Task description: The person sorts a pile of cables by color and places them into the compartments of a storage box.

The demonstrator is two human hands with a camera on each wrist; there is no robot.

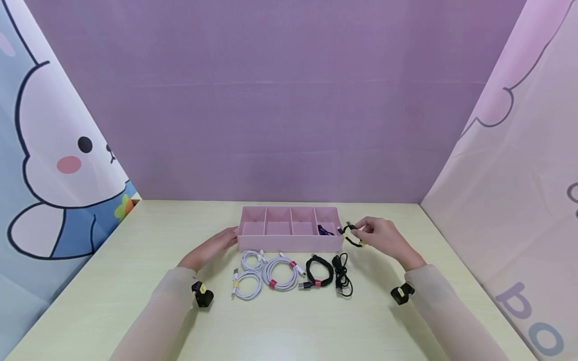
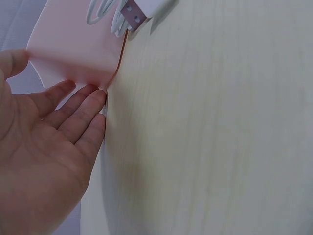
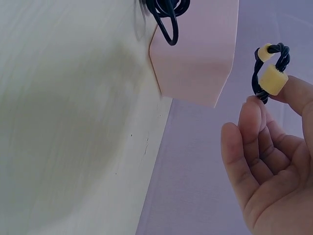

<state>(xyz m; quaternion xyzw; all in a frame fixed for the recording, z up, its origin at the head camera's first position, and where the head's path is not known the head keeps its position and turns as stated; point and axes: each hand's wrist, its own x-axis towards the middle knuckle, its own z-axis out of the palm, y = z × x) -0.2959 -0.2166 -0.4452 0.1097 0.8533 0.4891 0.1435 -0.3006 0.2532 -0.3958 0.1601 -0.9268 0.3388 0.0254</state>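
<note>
One black yellow-banded cable loop (image 3: pixel 274 80) we're pinching, right grip (image 1: pixel 383 236) | straight-fingered left grip (image 1: pixel 214 247): we're likely steadying pink divided plastic box (image 1: pixel 289 244)

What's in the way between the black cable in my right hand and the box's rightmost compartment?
The pink box's right end wall; whether the black cable in your right hand clears it, I can't tell. Nothing else visible blocks it, though a dark cable occupies part of that compartment.

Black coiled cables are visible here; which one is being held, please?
The yellow-banded loop of black cable, in the right hand; the others lie unheld.
</note>
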